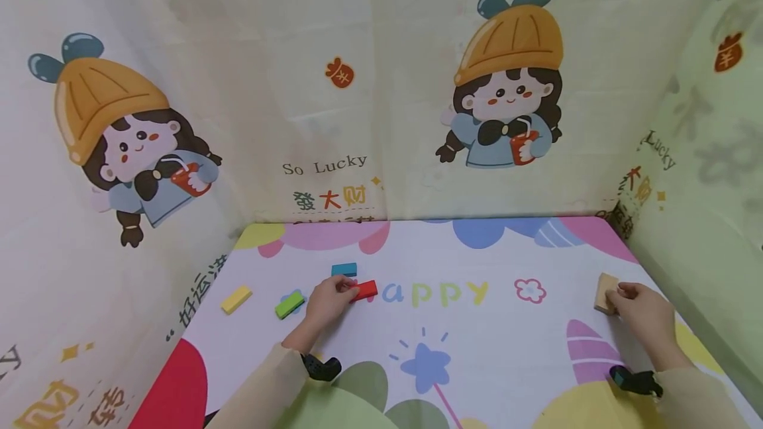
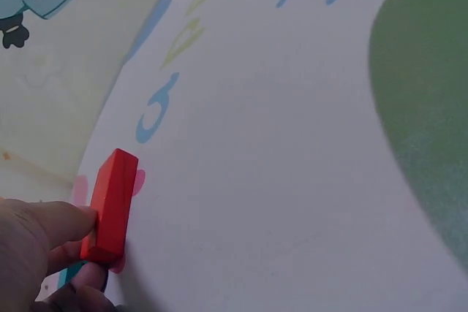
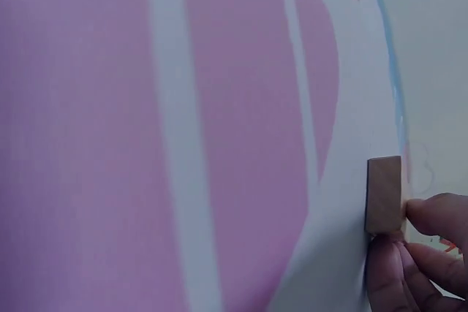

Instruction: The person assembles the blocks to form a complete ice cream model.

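Between thumb and fingers my left hand (image 1: 328, 301) pinches the end of a red block (image 1: 365, 290), over the first letter of the printed word. The left wrist view shows the red block (image 2: 112, 206) slanting up from the fingertips. Just behind that hand lies a blue block (image 1: 344, 269); a green block (image 1: 290, 304) is to its left. At the table's right side, my right hand (image 1: 646, 316) grips a plain wooden block (image 1: 605, 292) at its edge. In the right wrist view, the thumb and fingers hold the lower end of this wooden block (image 3: 384, 193).
A yellow block (image 1: 236, 299) lies near the left edge of the patterned table (image 1: 477, 349). Printed cloth walls (image 1: 411, 104) rise at the back and on both sides. A dark band (image 1: 322, 368) sits on the left wrist, another band (image 1: 634, 381) on the right.
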`<state>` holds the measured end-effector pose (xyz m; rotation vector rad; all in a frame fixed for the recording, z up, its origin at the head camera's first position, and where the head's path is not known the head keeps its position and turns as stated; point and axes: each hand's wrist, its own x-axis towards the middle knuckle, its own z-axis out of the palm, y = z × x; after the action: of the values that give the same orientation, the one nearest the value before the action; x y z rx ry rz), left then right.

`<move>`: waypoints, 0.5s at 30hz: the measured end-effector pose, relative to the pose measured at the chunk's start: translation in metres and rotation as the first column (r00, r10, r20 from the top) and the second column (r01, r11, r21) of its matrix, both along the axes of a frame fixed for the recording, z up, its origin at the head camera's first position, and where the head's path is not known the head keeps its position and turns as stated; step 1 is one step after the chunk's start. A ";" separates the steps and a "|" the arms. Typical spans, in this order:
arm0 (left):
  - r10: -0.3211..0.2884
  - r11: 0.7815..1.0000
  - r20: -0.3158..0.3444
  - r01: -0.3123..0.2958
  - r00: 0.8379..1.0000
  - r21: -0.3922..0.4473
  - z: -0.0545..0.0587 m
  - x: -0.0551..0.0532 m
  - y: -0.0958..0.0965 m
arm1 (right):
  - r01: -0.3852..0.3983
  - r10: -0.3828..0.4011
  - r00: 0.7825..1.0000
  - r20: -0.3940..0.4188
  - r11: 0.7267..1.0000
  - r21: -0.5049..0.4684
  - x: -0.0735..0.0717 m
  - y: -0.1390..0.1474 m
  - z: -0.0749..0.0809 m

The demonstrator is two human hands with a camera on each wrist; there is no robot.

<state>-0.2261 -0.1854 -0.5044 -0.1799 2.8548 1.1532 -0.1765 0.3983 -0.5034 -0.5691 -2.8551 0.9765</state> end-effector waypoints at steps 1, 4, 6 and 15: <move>-0.001 1.000 -0.001 0.001 1.000 0.005 0.000 0.000 0.000 | -0.004 0.004 1.000 -0.003 1.000 0.003 -0.002 -0.002 0.001; -0.001 1.000 -0.008 0.001 1.000 0.008 -0.001 0.000 -0.001 | -0.032 0.032 0.999 -0.014 0.999 0.005 -0.006 -0.011 0.003; -0.002 1.000 -0.013 0.002 1.000 0.008 -0.002 0.000 -0.001 | -0.058 0.058 0.998 -0.013 0.998 0.005 -0.006 -0.019 0.005; -0.006 1.000 -0.003 0.006 1.000 0.018 -0.005 -0.001 -0.002 | -0.151 0.151 0.988 -0.008 0.988 -0.026 -0.003 -0.057 0.006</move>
<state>-0.2268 -0.1869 -0.5093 -0.1686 2.8444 1.1782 -0.1792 0.3414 -0.4979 -0.3546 -2.9200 1.0365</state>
